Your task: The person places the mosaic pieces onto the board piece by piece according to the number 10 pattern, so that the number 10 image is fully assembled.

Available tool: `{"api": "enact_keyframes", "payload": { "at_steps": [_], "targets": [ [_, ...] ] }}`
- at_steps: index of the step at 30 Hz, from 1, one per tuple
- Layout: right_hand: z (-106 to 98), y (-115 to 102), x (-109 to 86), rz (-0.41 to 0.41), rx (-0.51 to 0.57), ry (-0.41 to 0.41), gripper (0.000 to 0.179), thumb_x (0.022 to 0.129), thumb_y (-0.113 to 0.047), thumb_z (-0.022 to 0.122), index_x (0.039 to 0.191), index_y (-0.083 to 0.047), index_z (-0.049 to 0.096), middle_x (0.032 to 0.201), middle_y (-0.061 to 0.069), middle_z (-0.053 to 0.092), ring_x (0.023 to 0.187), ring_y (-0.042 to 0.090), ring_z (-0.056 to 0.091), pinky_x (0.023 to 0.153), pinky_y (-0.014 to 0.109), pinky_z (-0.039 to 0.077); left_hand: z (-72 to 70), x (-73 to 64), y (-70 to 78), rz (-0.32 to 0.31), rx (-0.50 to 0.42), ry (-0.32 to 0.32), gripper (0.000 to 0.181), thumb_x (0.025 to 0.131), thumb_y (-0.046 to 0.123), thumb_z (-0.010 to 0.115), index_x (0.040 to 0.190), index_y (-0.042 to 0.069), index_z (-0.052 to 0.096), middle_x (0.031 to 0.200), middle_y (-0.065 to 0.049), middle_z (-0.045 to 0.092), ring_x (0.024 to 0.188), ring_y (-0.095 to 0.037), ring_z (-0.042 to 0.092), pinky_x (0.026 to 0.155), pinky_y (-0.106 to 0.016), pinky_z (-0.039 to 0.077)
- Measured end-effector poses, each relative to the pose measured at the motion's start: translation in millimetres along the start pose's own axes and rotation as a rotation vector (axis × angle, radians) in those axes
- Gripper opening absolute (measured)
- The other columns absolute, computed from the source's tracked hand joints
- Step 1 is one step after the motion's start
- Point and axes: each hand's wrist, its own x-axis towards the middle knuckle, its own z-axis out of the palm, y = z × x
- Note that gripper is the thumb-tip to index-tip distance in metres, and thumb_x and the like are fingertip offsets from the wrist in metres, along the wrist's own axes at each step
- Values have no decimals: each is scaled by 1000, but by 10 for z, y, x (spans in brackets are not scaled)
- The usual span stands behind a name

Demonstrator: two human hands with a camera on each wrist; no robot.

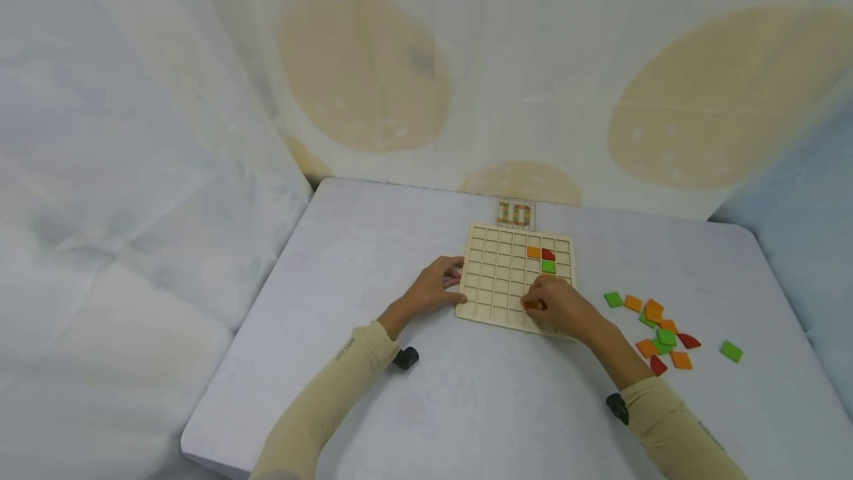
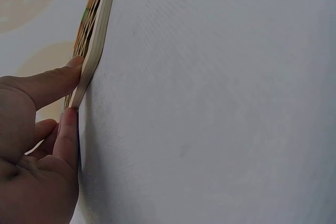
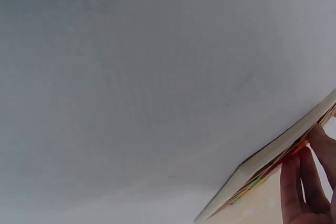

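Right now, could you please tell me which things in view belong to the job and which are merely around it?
Part of the job:
grid board
held orange tile
placed tiles
loose tiles
picture card, probably the pattern

Just around it:
table
spotted curtain
wrist cameras

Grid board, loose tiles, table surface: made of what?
Grid board: probably wood, matte, from its pale tan color and thick plain edge. Loose tiles: painted wood or plastic, smooth-looking; even color leaves it open. Table surface: perhaps fabric-covered, matte, given fine texture in the left wrist view.
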Motion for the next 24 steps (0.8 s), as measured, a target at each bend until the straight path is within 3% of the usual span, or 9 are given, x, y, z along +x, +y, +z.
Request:
{"api": "enact_keyframes", "payload": {
  "at_steps": [7, 14, 20, 24],
  "targets": [
    [-29, -14, -2, 16, -7, -28, 7, 79, -3, 80, 86, -3, 78, 83, -1, 58, 77, 11, 54, 64, 25, 53, 13, -2, 21, 24, -5, -4, 83, 77, 8, 84, 147, 7, 40, 137, -6, 47, 115, -15, 53, 93, -14, 48],
    [-56, 60, -67, 42, 38, -39, 16, 80, -8, 80, 96, -6, 78, 95, 1, 65, 86, 17, 59, 71, 31, 56, 12, -4, 35, 6, 26, 2, 83, 76, 9, 85, 147, 9, 40, 137, -4, 47, 115, -14, 53, 93, -13, 48],
    [-254, 267, -314, 170, 45, 57, 20, 81, -6, 79, 100, -4, 75, 101, 7, 67, 91, 26, 66, 77, 40, 60, 5, -5, -2, 7, 14, -2, 84, 76, 11, 85, 147, 9, 40, 138, -4, 47, 115, -14, 53, 93, -14, 48],
    [-475, 429, -575, 304, 15, 91, 20, 83, -6, 77, 102, -1, 73, 105, 15, 66, 95, 35, 65, 79, 48, 59, -3, 1, -40, 10, 18, -2, 84, 76, 12, 85, 147, 9, 40, 137, -3, 47, 114, -13, 53, 92, -13, 48]
  ]
}}
